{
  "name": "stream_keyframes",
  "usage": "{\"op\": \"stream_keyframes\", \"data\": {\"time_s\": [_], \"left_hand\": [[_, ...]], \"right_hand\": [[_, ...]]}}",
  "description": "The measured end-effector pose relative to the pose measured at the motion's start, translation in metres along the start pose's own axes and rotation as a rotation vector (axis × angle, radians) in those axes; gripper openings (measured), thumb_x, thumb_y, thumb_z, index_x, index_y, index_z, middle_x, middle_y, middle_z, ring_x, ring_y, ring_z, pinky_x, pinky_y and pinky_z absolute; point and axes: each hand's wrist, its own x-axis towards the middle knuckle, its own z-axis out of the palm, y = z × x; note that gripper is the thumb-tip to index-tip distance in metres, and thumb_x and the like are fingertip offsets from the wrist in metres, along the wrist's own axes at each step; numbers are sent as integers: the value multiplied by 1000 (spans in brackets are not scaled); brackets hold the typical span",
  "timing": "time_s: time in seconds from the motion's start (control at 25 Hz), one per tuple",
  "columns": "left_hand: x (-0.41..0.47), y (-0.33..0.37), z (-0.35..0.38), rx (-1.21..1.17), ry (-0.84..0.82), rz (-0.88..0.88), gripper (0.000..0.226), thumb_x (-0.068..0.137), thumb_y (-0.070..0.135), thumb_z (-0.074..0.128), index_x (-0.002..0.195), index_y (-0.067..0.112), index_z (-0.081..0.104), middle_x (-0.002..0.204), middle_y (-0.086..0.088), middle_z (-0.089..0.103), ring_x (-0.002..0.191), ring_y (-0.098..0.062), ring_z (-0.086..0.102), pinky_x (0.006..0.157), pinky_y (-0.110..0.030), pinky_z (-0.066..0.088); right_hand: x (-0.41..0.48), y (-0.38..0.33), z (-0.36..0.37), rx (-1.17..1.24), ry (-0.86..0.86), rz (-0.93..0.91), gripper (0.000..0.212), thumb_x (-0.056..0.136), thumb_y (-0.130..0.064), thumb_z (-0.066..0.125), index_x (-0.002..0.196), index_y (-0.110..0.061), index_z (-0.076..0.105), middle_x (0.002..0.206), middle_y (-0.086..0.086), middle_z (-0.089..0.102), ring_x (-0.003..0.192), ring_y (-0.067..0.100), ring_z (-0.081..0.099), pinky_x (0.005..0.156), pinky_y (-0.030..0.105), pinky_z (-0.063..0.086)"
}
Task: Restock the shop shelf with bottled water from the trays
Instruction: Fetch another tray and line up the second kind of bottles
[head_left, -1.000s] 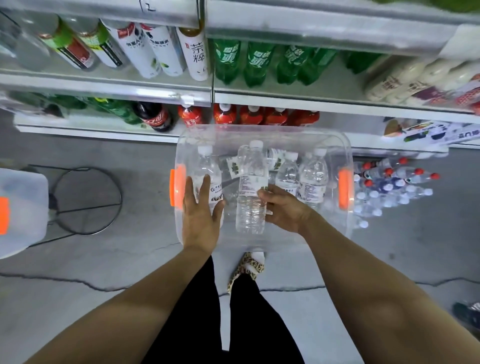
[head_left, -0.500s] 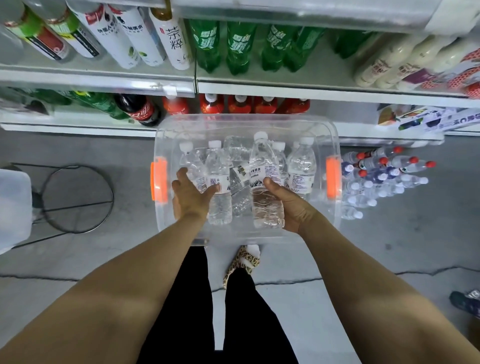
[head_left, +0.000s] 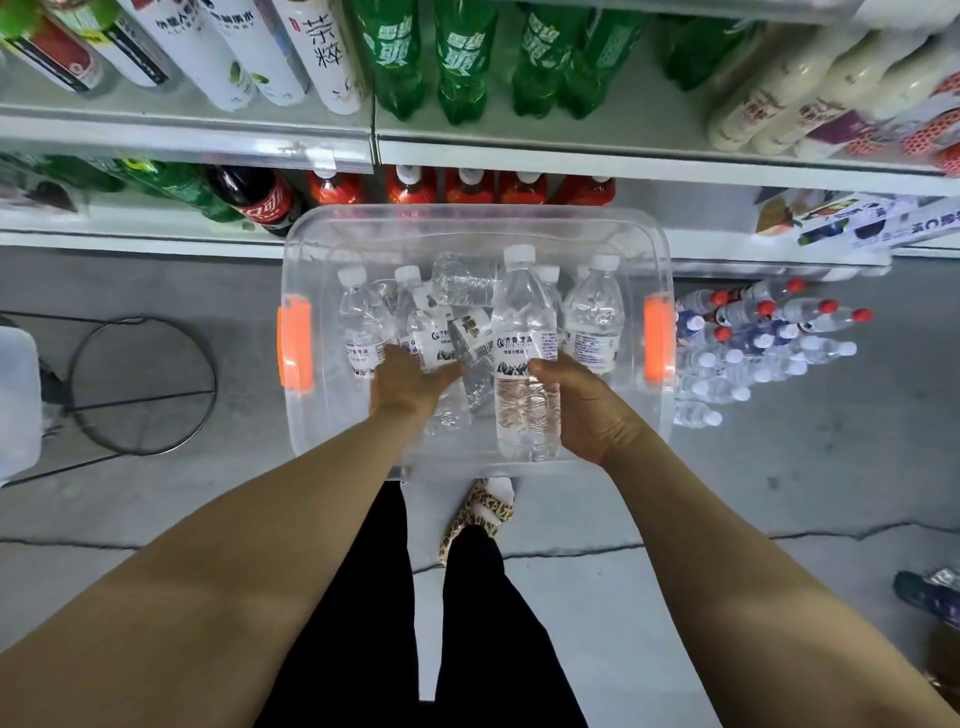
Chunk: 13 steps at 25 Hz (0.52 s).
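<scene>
**Clerk:** Head view, the only one. First entry?

**Onlooker:** One clear tub (head_left: 478, 223) with orange handles (head_left: 295, 349) at both ends. It sat just in front of the shelving (head_left: 519, 156). I could not tell what it rested on.

**Clerk:** Contents?

**Onlooker:** Small water bottles (head_left: 595, 317), white caps. Several stood upright and at least one lay tipped among them.

**Clerk:** Hands?

**Onlooker:** The right hand (head_left: 587, 405) was curled round a tall bottle (head_left: 524, 353). It held the bottle upright at the tub's near side, with the cap above the others. The left hand (head_left: 410, 384) reached down among the bottles on the left. Its thumb lay stretched across the front of a second bottle (head_left: 434, 343). The back of the hand hid the fingers, so I could not tell how far they had closed.

**Clerk:** Stock on the shelves?

**Onlooker:**
- Upper tier: green soda bottles (head_left: 462, 57), with white-labelled bottles (head_left: 218, 62) to their left and pale milky bottles (head_left: 779, 88) to their right.
- Next tier down: a cola bottle (head_left: 260, 202) and a row of red drinks (head_left: 467, 189) directly behind the tub.
- Lowest level, right of the tub: shelved water (head_left: 753, 343), some with red caps and some with white.

**Clerk:** Floor items?

**Onlooker:** A wire stand (head_left: 140, 384) stood to the left, well apart from the tub. A second tub (head_left: 15, 400) showed at the left edge. A leopard-print slipper (head_left: 483, 514) was on the concrete floor (head_left: 208, 493) below the tub's near rim.
</scene>
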Motion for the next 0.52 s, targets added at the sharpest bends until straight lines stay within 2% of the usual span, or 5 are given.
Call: {"op": "stream_keyframes", "data": {"time_s": [0.16, 0.28, 0.4, 0.44, 0.52], "left_hand": [[5, 6, 14, -235, 17, -109, 109, 76, 43, 84, 153, 2, 18, 154, -17, 42, 138, -36, 46, 111, -40, 43], [5, 4, 5, -322, -33, -160, 99, 65, 38, 91, 143, 3, 40, 145, -15, 53, 129, -33, 55, 108, -41, 46], [-10, 1, -12, -468, -108, -173, 81, 67, 34, 91, 132, 0, 55, 135, -12, 61, 117, -30, 61, 104, -37, 47], [-17, 1, -18, -519, -129, -183, 73, 72, 33, 88, 129, 0, 56, 136, -11, 59, 122, -30, 58, 109, -39, 43], [-36, 2, -32, -581, -179, -180, 52, 73, 32, 88, 108, 4, 62, 137, -13, 58, 130, -29, 53, 115, -45, 36]], "right_hand": [[-5, -1, 0, 4, 58, 31, 76, 78, -44, 82, 145, -18, 55, 139, 10, 64, 132, 33, 57, 111, 56, 43], [-14, -5, 1, 41, 87, 28, 91, 72, -36, 88, 147, -6, 47, 130, 17, 68, 114, 30, 70, 88, 44, 60], [-24, -10, 4, 14, 127, 12, 120, 61, -45, 98, 155, -7, 35, 136, 13, 66, 128, 32, 62, 110, 58, 45], [-29, -14, 6, 2, 127, -15, 119, 59, -44, 99, 154, -8, 37, 139, 10, 64, 133, 32, 57, 114, 59, 39], [-44, -24, 14, -34, 93, -67, 95, 66, -32, 94, 147, -9, 50, 137, 11, 66, 132, 30, 59, 113, 52, 43]]}}
